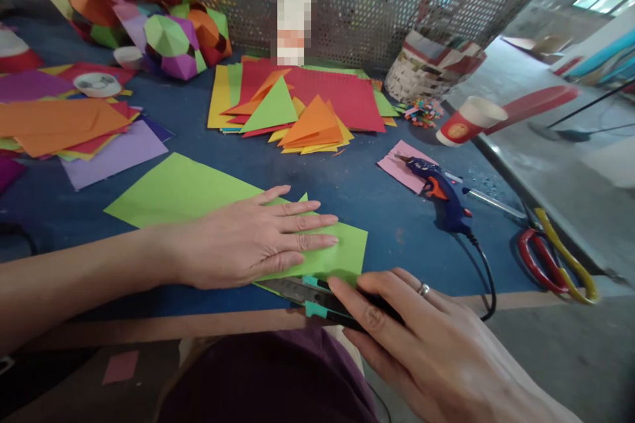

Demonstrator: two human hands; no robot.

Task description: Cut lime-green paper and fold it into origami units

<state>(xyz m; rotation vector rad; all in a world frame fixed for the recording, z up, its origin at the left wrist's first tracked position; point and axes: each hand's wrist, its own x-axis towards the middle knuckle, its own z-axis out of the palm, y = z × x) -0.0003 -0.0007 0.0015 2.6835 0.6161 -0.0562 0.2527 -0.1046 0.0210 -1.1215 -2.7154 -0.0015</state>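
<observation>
My left hand (253,238) lies flat with fingers spread on a folded green paper sheet (178,192) on the blue table. My right hand (421,337) grips a black and teal utility knife (307,294) at the sheet's near edge, its blade extended along the fold under my left palm. The index finger rests on top of the knife. A ring sits on one finger of my right hand.
A blue glue gun (441,192) with its cord lies right of the sheet on a pink paper (397,165). Scissors (555,258) lie at the right edge. Coloured paper stacks (307,99), folded triangles, a red paper cup (469,120), a basket and paper polyhedra (169,39) stand behind.
</observation>
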